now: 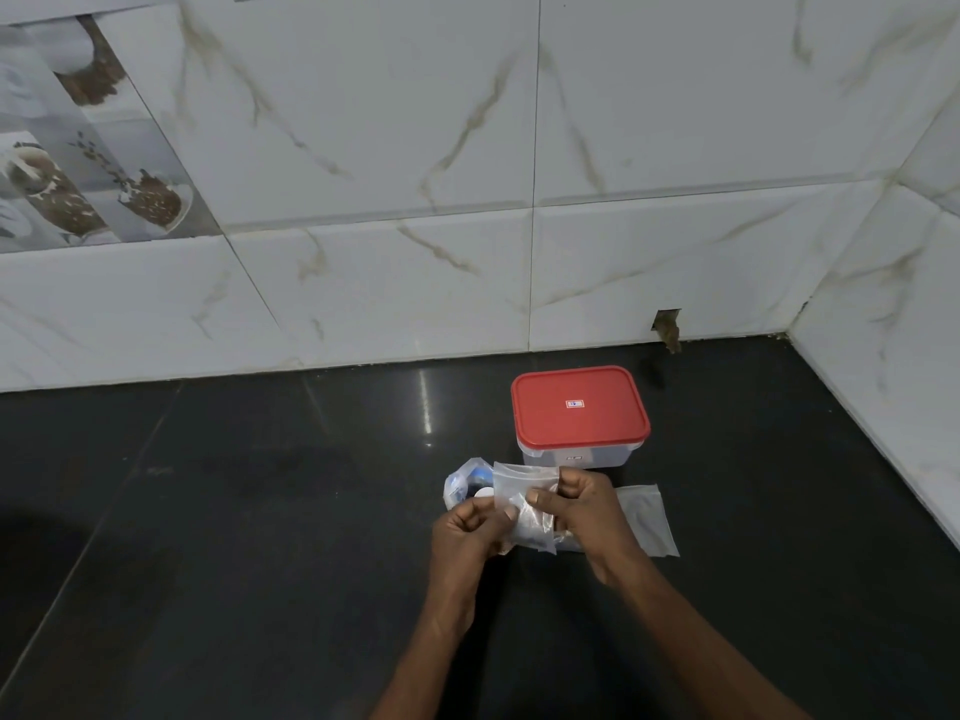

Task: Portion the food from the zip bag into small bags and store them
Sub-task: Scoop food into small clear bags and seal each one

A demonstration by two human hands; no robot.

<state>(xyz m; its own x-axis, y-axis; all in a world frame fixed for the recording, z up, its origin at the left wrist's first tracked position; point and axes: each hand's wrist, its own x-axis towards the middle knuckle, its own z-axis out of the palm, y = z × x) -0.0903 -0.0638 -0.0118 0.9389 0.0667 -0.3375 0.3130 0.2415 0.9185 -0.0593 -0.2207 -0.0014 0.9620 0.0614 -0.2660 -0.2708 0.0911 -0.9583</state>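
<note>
- Our left hand and right hand both pinch 1 small clear bag between fingers and thumbs, over the black table.
- The zip bag lies just behind the left hand; we cannot make out its blue and white contents.
- Flat clear bags lie beside the right hand.
- A container with a red lid stands closed behind them.

Dim, soft light; a glare streak on the dark countertop; wide-angle edges bend.
</note>
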